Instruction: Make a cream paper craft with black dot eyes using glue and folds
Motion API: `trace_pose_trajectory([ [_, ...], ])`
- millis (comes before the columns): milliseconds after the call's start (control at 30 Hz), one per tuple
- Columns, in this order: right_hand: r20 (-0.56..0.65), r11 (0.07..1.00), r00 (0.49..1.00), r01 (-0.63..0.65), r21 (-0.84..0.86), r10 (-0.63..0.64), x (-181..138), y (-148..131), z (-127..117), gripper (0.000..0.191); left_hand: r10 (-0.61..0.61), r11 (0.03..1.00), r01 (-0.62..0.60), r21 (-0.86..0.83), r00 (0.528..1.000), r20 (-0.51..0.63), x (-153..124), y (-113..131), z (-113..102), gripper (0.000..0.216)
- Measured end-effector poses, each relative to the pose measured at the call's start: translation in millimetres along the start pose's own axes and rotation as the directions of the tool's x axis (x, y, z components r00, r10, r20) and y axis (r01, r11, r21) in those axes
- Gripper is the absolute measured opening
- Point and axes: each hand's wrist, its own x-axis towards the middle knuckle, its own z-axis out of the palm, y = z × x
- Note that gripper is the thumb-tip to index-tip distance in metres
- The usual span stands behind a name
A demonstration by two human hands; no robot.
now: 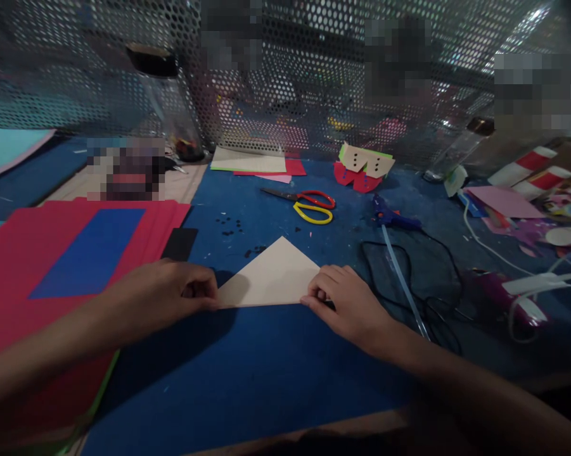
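Observation:
A cream sheet (270, 275) folded to a triangle lies on the blue tabletop, its point facing away from me and its long edge nearest me. At its left corner my left hand (183, 288) is closed, thumb and fingertips pinching the sheet. My right hand (340, 294) has its fingers curled over the right corner, thumb along the near edge. Beyond the triangle lie scissors (308, 202) with one red and one yellow handle. Small black paper dots (230, 225) are scattered to the left of the scissors.
Red sheets (9, 272) with a blue strip (92, 253) on top lie at left. A blue glue gun (392, 215) with its black cord lies at right. Paper cutouts (365, 166) and stacked sheets (250, 159) sit near the perforated metal screen (266, 82). A clear jar (178, 120) stands back left.

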Motion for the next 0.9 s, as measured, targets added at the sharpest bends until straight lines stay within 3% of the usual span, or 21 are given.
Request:
trace_pose_trajectory([
  [433, 0.002, 1.0, 1.0, -0.012, 0.003, 0.012, 0, -1, -1, 0.016, -0.013, 1.0, 0.014, -0.007, 0.993, 0.118, 1, -10, -10, 0.015],
  [733, -0.001, 1.0, 1.0, 0.005, 0.003, -0.005, 0, 0, 0, 0.017, 0.034, 0.999, -0.034, 0.002, 0.996, 0.088, 0, -12, -8, 0.011],
  [900, 0.008, 1.0, 1.0, 0.007, 0.007, -0.007, -1, 0, 0, 0.015, 0.126, 0.991, -0.125, 0.048, 0.992, -0.019, -1, -15, -8, 0.01],
])
